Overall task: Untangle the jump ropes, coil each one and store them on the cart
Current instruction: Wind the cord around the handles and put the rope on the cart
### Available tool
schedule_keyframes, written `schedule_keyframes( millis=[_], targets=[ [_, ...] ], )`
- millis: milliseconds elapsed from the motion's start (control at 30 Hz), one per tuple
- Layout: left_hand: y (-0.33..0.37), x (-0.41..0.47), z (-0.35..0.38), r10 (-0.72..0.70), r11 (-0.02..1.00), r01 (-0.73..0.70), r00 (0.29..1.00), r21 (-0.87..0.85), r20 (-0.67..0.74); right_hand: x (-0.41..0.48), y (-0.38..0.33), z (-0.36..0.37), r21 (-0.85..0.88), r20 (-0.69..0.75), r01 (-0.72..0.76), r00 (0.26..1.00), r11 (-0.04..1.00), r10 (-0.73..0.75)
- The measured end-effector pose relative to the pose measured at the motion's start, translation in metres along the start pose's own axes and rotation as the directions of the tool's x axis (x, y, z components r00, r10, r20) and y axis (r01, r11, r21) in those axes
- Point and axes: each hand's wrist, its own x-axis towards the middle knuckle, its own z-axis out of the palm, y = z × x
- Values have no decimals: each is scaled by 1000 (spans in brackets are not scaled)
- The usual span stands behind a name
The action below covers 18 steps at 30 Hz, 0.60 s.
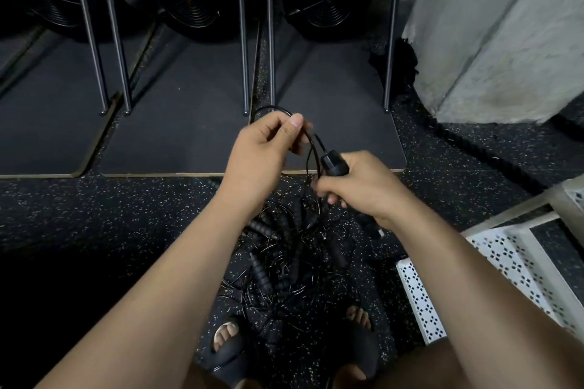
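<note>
The fingers point(295, 122) of your left hand point(262, 151) pinch the thin, springy cord point(272, 108), and your right hand point(363, 188) is closed round a light handle point(335, 163) above the pile point(284, 259) on the near floor point(94, 215); take the handles, because the cord probably slips.

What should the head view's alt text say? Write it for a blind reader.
The left hand pinches a black jump-rope cord and the right hand grips its handle, above a tangled pile of ropes on the floor. A white perforated cart stands at the right.
</note>
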Motion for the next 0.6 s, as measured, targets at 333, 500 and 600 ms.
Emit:
schedule_keyframes(
  millis=[333,500,600],
  targets=[
    [-23,-9,5,-257,945,136,874,299,414,-19,-23,-18,369,-223,241,961,897,-166],
    [-30,-18,17,-238,922,21,818,386,524,-25,-30,-32,568,-327,326,932,756,-156],
    [-33,-18,16,-221,867,-89,813,490,539,-25,-30,-39,644,-358,341,926,685,-124]
  ],
)
